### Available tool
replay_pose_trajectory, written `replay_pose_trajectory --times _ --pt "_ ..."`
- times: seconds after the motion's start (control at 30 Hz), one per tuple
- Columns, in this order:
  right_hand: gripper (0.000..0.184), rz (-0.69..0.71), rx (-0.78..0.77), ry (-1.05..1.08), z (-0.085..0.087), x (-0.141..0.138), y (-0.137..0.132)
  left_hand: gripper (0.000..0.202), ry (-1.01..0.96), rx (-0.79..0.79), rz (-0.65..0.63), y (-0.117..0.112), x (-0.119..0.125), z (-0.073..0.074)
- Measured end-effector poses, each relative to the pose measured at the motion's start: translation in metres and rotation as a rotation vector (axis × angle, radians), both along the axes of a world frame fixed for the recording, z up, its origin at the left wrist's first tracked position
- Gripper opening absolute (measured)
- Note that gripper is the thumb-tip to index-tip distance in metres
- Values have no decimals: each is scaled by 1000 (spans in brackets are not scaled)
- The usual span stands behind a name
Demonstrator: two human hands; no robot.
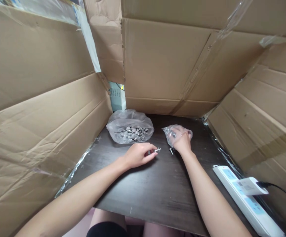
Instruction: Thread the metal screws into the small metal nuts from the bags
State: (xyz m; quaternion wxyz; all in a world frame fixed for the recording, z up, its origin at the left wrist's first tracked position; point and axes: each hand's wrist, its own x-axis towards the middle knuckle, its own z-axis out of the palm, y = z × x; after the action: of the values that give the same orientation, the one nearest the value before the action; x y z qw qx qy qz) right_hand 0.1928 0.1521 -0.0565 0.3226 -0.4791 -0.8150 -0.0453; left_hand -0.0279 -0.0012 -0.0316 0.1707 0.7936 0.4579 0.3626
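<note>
My left hand [140,154] is closed in a pinch just above the table. Between thumb and fingers it holds a small silvery metal pin with a crosspiece [158,150]. My right hand [182,140] reaches into a small clear plastic bag [169,134]; its fingers show only blurrily through the plastic, and what they touch is unclear. Near the right wrist, a short shiny metal piece [171,151] lies on the table. Beyond my left hand sits a larger clear plastic bag [115,130], open, with many small round-headed metal pieces [135,130] inside.
The dark wooden tabletop [143,187] is walled by taped cardboard [167,65] at the back and both sides. Along the right edge lies a white power strip [251,204] with a plugged-in white adapter [250,186] and a black cable [283,189].
</note>
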Motion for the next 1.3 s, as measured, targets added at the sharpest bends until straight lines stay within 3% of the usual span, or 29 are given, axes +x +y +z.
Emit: replay_pose_trajectory --times 0.17,0.3,0.67,0.93,1.13,1.3 --pt "28 -87 -127 -128 16 6 -8 21 21 21 8 2 -1 2" --pt "32 -156 -194 -112 23 16 -13 20 41 22 -13 2 -1 2" --pt "27 -117 -159 -50 19 8 -17 20 68 10 -10 3 0 2" --pt "27 -245 -180 44 13 11 -11 19 68 20 3 3 0 3" --pt "35 -59 -122 -19 8 11 -7 18 74 1 -10 3 1 2" --pt "30 -121 -146 -75 10 3 -12 19 70 3 -8 3 0 2"
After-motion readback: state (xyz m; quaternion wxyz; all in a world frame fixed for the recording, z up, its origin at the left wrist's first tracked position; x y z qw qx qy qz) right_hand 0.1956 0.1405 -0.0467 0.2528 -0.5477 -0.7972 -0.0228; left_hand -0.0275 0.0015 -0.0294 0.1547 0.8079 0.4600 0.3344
